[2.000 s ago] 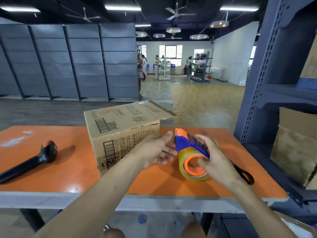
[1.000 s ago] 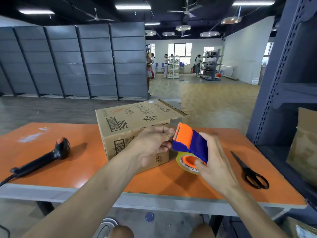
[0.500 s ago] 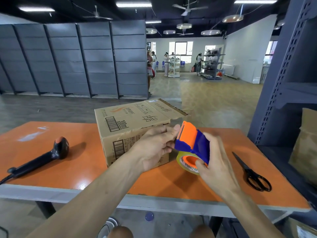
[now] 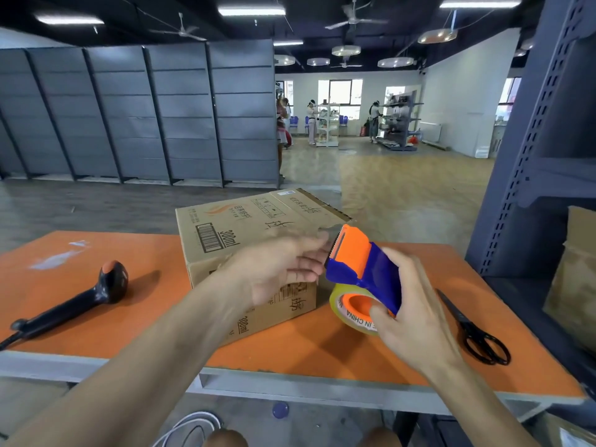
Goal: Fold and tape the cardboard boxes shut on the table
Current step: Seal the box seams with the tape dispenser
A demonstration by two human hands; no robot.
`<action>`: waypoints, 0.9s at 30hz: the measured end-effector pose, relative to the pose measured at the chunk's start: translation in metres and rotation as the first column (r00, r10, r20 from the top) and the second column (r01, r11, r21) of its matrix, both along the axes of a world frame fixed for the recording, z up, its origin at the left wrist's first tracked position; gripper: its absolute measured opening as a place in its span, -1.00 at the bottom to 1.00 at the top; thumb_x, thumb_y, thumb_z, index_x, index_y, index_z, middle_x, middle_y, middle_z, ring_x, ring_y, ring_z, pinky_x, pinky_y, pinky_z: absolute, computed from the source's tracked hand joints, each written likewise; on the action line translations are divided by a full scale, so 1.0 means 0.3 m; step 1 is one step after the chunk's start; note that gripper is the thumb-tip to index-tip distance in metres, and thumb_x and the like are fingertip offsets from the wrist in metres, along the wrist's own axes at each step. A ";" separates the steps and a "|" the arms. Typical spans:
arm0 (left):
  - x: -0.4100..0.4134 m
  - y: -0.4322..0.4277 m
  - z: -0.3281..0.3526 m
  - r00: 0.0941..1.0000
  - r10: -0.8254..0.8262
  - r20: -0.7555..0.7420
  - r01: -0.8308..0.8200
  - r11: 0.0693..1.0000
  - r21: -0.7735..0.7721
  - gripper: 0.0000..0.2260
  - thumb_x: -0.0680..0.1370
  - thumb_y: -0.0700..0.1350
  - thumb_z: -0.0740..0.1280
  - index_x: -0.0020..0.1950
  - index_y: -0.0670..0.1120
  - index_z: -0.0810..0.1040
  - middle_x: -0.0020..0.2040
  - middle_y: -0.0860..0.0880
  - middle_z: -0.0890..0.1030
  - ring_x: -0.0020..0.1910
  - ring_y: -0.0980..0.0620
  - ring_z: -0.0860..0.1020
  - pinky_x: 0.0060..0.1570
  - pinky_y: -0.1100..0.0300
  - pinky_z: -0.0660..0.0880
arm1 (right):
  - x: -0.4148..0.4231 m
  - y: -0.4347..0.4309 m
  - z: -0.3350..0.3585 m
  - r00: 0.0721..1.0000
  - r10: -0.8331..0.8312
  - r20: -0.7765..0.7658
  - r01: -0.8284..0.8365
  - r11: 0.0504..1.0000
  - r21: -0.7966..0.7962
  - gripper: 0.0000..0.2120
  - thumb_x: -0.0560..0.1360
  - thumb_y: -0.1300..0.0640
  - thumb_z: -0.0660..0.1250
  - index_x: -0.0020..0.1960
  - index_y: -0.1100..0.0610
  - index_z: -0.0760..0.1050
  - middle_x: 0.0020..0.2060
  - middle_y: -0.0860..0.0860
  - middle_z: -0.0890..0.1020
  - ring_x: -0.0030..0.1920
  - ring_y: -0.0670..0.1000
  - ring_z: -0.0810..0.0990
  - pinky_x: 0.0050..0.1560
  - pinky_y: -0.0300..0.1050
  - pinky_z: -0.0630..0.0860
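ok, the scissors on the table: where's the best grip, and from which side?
Take the scissors by the black handle loops, coming from above at the near end. They lie flat and closed on the table, with the loops toward the person and the blades pointing away, so the near end is the thick, safe part. The right hand is nearest but holds the tape dispenser.

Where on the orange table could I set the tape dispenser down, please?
Bare orange table lies along the near edge between the brown cardboard box and the black scissors, and between the box and the black handheld scanner. It is crowded where the left hand and right hand meet at the blue-and-orange tape dispenser.
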State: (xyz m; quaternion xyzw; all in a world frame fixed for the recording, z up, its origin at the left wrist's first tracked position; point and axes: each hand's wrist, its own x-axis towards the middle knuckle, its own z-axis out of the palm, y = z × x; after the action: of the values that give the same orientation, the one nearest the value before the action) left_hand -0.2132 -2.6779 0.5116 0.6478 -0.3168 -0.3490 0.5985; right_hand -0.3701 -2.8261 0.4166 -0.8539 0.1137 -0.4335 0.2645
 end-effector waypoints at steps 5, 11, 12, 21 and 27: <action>0.042 -0.021 0.079 0.917 0.138 0.374 -0.185 0.978 0.094 -0.80 0.61 -0.35 0.31 -0.12 -0.14 0.65 -0.38 0.00 0.63 -0.48 0.14 0.50 -0.38 0.28 0.48 | 0.009 0.030 0.035 0.997 0.003 -0.082 -0.009 0.997 -0.075 -0.08 0.41 0.25 0.41 0.55 -0.37 0.09 0.03 -0.22 0.36 -0.01 -0.22 0.49 -0.16 -0.32 0.52; 0.062 -0.060 0.189 0.791 0.092 0.604 -0.228 0.962 0.151 -0.83 0.59 -0.28 0.34 -0.14 -0.15 0.69 -0.28 -0.04 0.63 -0.38 0.09 0.48 -0.38 0.31 0.38 | 0.015 0.067 0.075 0.986 -0.134 -0.099 0.118 0.981 -0.154 -0.12 0.40 0.09 0.34 0.48 -0.56 0.02 -0.10 -0.16 0.34 -0.32 -0.08 0.51 -0.33 -0.26 0.45; 0.083 -0.059 0.209 0.767 0.112 0.632 -0.250 0.959 0.133 -0.78 0.60 -0.28 0.32 -0.21 -0.10 0.66 -0.24 0.00 0.66 -0.30 0.13 0.53 -0.31 0.35 0.41 | 0.007 0.069 0.075 0.980 -0.169 -0.105 0.150 0.975 -0.165 -0.14 0.39 0.05 0.30 0.48 -0.56 0.01 -0.12 -0.15 0.34 -0.36 -0.09 0.50 -0.37 -0.32 0.39; 0.218 -0.121 0.141 0.533 0.067 0.844 -0.348 0.926 0.146 -0.70 0.58 0.10 0.43 -0.17 -0.12 0.64 -0.23 0.14 0.58 -0.16 0.14 0.54 -0.22 0.23 0.40 | -0.035 0.105 0.049 0.938 -0.233 -0.257 0.175 0.958 -0.227 -0.23 0.43 -0.22 0.21 0.46 -0.58 -0.17 -0.11 -0.15 0.34 -0.35 -0.07 0.52 -0.39 -0.23 0.48; 0.250 -0.140 0.107 0.335 0.038 0.942 -0.438 0.891 0.119 -0.73 0.63 0.13 0.34 -0.18 0.01 0.51 -0.07 -0.05 0.68 -0.04 -0.10 0.62 0.02 -0.02 0.58 | 0.000 0.126 0.064 0.952 -0.151 -0.267 0.108 0.980 -0.169 -0.28 0.41 -0.27 0.12 0.41 -0.63 -0.22 -0.13 -0.17 0.32 -0.33 -0.07 0.51 -0.35 -0.22 0.46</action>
State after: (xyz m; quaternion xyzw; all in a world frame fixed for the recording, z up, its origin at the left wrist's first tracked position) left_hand -0.1382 -2.7199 0.5438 0.8653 -0.4267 0.1153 0.2365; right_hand -0.3701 -2.7884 0.4357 -0.9148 0.1720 -0.3330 0.1506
